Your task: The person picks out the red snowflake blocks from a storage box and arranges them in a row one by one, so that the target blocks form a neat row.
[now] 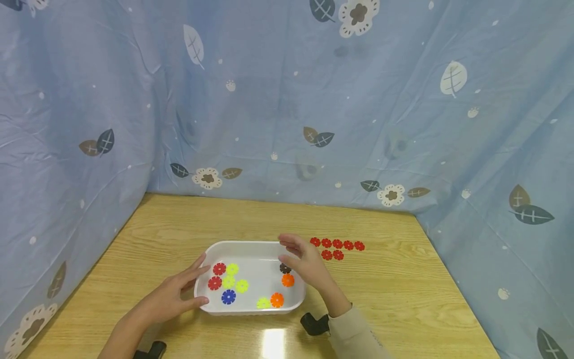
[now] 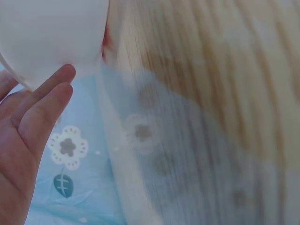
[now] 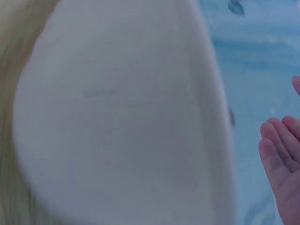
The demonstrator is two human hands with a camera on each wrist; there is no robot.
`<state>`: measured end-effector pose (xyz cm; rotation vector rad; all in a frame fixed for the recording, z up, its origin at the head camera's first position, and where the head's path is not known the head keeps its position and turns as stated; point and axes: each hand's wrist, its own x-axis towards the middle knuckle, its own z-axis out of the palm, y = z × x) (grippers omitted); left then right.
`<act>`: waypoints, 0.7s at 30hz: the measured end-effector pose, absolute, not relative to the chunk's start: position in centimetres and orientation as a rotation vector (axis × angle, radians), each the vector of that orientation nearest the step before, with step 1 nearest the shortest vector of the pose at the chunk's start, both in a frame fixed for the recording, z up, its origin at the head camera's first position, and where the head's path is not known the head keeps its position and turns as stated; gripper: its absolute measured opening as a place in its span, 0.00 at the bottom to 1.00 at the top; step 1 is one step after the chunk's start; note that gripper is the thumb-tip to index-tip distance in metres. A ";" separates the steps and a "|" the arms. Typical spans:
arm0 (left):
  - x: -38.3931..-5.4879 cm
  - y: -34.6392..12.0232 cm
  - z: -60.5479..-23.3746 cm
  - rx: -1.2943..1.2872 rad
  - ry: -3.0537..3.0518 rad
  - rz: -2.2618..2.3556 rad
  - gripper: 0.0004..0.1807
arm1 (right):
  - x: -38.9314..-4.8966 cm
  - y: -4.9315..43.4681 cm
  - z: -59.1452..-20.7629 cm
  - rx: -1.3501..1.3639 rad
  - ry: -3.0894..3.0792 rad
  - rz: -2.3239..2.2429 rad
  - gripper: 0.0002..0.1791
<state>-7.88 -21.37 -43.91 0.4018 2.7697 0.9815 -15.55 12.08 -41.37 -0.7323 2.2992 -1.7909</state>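
A white plastic tray holds loose notched flower-shaped discs: two red discs, several yellow discs, one blue disc, a dark brown disc and two orange discs. At its left end my left hand spreads thumb and fingers along the rim. In the left wrist view its extended fingers lie against the outer wall. Over the tray's right end hovers my right hand, fingers extended and nothing in them. The right wrist view puts that hand apart from the tray wall.
Several red discs lie flat in two rows on the wooden table, right of the tray. A blue patterned cloth hangs around the back and sides. Dark wrist camera mounts stick out under both wrists.
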 end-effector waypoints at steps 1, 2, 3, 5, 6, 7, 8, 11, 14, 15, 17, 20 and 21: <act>-7.9 -21.4 -43.9 0.404 2.772 0.981 0.42 | -15.5 11.4 -41.3 -0.751 2.271 -1.790 0.27; -7.9 -21.4 -43.9 0.407 2.776 0.978 0.42 | -15.4 10.7 -41.2 -0.763 2.247 -1.787 0.27; -7.9 -21.4 -43.9 0.412 2.778 0.979 0.42 | -15.4 10.0 -41.2 -0.769 2.227 -1.785 0.27; -7.9 -21.4 -43.9 0.420 2.779 0.982 0.42 | -15.1 8.6 -41.2 -0.781 2.217 -1.761 0.27; -7.8 -21.4 -43.9 0.426 2.775 0.990 0.42 | -15.0 7.9 -41.3 -0.786 2.213 -1.751 0.27; -7.8 -21.4 -44.0 0.431 2.774 0.993 0.42 | -14.9 7.2 -41.5 -0.788 2.211 -1.735 0.26; -7.7 -21.4 -44.0 0.437 2.776 0.992 0.42 | -14.7 6.6 -41.6 -0.795 2.213 -1.716 0.26; -7.5 -21.3 -44.2 0.456 2.786 0.983 0.41 | -14.4 4.9 -42.1 -0.791 2.194 -1.681 0.24; -7.5 -21.4 -44.3 0.476 2.816 0.974 0.42 | -14.3 3.5 -42.5 -0.778 2.167 -1.667 0.24; -7.5 -21.4 -44.3 0.483 2.826 0.971 0.42 | -14.4 3.2 -42.6 -0.772 2.164 -1.662 0.24; -7.6 -21.5 -44.2 0.491 2.844 0.964 0.42 | -14.6 2.5 -42.6 -0.762 2.171 -1.637 0.25; -7.8 -21.6 -44.0 0.491 2.844 0.966 0.42 | -14.9 1.6 -42.7 -0.739 2.192 -1.592 0.24; -7.8 -21.6 -44.0 0.489 2.846 0.959 0.42 | -15.0 1.3 -42.8 -0.725 2.199 -1.574 0.24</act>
